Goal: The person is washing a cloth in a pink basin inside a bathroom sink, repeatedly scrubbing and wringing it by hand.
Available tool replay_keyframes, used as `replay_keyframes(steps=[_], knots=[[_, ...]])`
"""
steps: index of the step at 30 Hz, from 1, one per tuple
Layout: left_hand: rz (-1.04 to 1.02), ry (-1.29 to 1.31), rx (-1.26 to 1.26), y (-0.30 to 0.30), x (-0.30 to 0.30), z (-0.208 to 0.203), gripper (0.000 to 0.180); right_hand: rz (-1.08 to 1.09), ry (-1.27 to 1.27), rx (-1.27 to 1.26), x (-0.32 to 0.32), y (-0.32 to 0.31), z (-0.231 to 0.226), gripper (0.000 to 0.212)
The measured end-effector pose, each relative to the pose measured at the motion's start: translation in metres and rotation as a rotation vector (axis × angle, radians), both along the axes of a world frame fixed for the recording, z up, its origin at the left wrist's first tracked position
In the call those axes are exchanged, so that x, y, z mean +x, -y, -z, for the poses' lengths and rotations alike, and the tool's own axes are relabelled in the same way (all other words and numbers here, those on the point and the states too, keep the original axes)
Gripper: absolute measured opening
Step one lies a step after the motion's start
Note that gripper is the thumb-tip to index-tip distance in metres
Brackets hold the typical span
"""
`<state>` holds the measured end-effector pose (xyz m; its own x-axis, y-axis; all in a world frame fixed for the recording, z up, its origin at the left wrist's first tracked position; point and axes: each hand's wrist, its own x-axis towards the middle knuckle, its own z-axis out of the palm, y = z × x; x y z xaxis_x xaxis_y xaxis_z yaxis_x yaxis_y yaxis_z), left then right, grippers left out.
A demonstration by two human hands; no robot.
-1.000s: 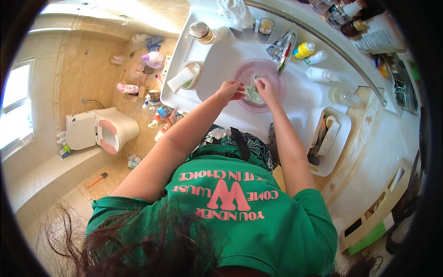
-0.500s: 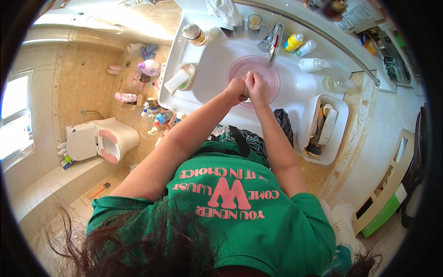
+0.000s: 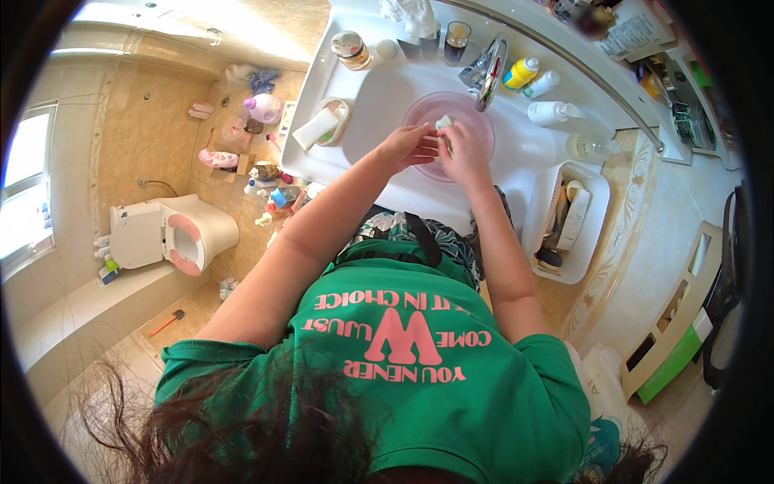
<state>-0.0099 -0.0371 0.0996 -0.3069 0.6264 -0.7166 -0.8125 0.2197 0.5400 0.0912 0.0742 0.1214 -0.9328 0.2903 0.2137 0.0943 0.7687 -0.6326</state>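
Over a translucent pink basin (image 3: 481,121) in the white sink (image 3: 379,105), my two hands are close together. My right hand (image 3: 465,153) is closed on a small pale, crumpled thing, perhaps a cloth (image 3: 443,122), whose top shows above the fingers. Beside it, my left hand (image 3: 409,148) has its fingers stretched out toward the right hand, the tips at or almost at it. Behind the basin rises the chrome faucet (image 3: 493,73). Most of what the right hand holds is hidden by its fingers.
A lidded jar (image 3: 351,50), a dark glass (image 3: 456,42), a yellow bottle (image 3: 521,73) and a white pump bottle (image 3: 552,112) line the sink's back. A soap-dish-like holder (image 3: 332,121) sits at left. A white bin (image 3: 564,226) stands right; a toilet (image 3: 173,234) is far left.
Both hands were clasped together around a pale thing. Now my left hand has loosened and its fingers have opened, while the pale thing stays in my right hand. The view has shifted slightly.
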Motion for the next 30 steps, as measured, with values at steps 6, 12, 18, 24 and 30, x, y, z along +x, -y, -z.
replay_keyframes(steps=[6, 12, 18, 24, 30], knots=[[0.029, -0.052, 0.242, -0.016, 0.005, 0.003, 0.027, -0.043, -0.031, 0.115, 0.016, 0.033, -0.018, 0.018], [0.045, -0.162, 0.111, -0.006, -0.006, -0.006, 0.034, 0.304, -0.225, -0.391, 0.030, 0.009, -0.014, 0.012], [0.260, -0.202, 0.206, -0.013, -0.004, -0.037, 0.044, 0.297, -0.134, -0.535, 0.017, -0.010, 0.020, 0.024], [0.620, -0.587, 0.052, -0.003, -0.017, -0.029, 0.046, 0.222, -0.131, -0.467, 0.015, -0.019, 0.039, 0.024], [0.533, -1.235, -0.066, 0.014, -0.019, -0.006, 0.030, 0.166, 0.079, -0.624, 0.038, -0.041, 0.026, 0.015]])
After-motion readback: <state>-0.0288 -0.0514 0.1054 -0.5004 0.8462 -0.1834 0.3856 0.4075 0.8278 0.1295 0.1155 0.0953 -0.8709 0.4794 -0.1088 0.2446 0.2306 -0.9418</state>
